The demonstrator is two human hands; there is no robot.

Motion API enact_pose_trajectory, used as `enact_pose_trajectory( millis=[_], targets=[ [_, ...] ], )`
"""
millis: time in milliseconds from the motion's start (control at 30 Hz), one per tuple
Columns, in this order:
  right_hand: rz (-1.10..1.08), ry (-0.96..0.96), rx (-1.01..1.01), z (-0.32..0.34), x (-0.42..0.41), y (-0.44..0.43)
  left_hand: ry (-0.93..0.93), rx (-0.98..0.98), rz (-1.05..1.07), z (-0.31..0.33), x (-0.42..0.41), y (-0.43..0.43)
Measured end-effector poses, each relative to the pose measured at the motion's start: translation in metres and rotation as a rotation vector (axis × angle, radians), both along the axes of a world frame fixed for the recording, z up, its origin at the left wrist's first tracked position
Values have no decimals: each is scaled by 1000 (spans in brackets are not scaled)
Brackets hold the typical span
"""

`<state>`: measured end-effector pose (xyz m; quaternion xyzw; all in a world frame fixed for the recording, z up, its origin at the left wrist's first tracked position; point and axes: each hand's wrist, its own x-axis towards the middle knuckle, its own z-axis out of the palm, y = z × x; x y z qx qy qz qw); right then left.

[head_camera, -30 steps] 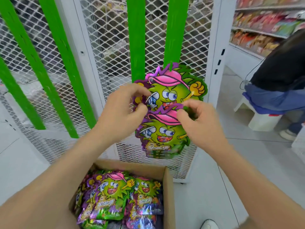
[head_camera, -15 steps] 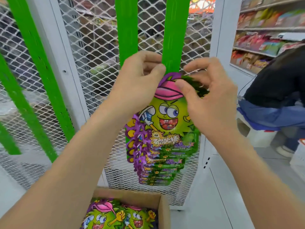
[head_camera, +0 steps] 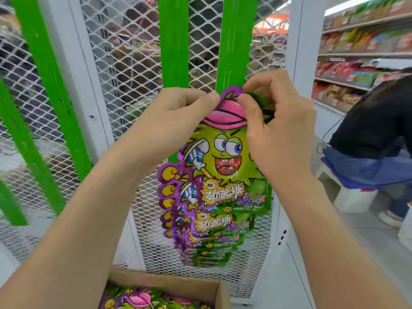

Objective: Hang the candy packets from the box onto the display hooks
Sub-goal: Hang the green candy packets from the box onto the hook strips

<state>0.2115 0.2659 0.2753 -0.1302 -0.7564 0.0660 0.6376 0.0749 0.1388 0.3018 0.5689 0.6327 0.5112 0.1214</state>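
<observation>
A stack of green and purple cartoon candy packets [head_camera: 219, 175] hangs fanned downward in front of the white mesh panel. My left hand [head_camera: 176, 117] pinches the top left edge of the stack by the pink cap. My right hand [head_camera: 274, 128] pinches the top right edge, its fingers curled over the green leafy tip. The tops sit against the right green hanging strip [head_camera: 234, 41]; any hook there is hidden by my fingers. The cardboard box [head_camera: 169, 284] with more packets [head_camera: 142, 301] lies at the bottom.
A second green strip [head_camera: 172, 41] hangs left of the first, and slanted green strips [head_camera: 51, 70] cross the left mesh. A white post [head_camera: 301, 52] borders the panel. A person in dark top [head_camera: 374, 130] sits on a white stool [head_camera: 350, 197] at right, before stocked shelves [head_camera: 365, 52].
Both hands raised the packet stack from just above the box up to the right green strip. The view rose with them, so the box dropped to the bottom edge.
</observation>
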Motion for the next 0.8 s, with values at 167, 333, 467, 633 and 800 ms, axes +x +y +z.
enact_pose_trajectory(
  millis=[167,333,467,633,800],
  targets=[
    [79,69,27,3,2,-3,-57,73,80,-5,6,-3],
    [77,-54,163,-12,1,5,-114,64,78,-5,4,-5],
    [59,-59,234,-14,2,7,-127,53,35,-4,3,-7],
    [35,-56,281,-14,5,8,-200,47,-12,-2,6,-8],
    [4,-70,316,-20,7,7,-220,20,5,-5,8,-5]
  ],
)
